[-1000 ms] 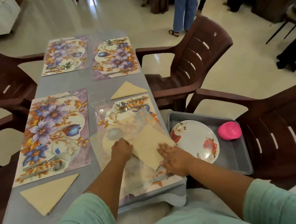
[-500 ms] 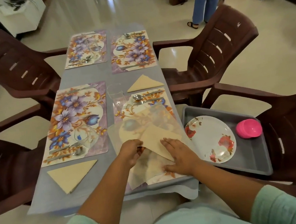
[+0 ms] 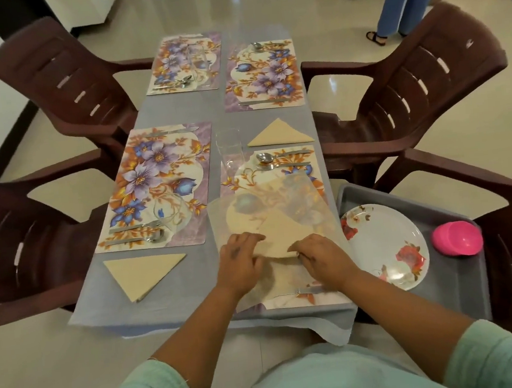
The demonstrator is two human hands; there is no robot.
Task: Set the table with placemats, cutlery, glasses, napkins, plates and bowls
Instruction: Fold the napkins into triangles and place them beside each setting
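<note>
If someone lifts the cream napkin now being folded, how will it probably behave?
The napkin probably droops: it bends under both hands. It looks thin, so likely light. The folded napkin lies flat, so creases probably hold.

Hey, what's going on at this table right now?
A person is setting the table. Both hands, left hand and right hand, hold a beige napkin over the near right placemat, apparently folding it. Two folded napkins already lie on the table, and four placemats have cutlery. A floral plate and a pink bowl wait in a grey tray on a chair to the right.
</note>
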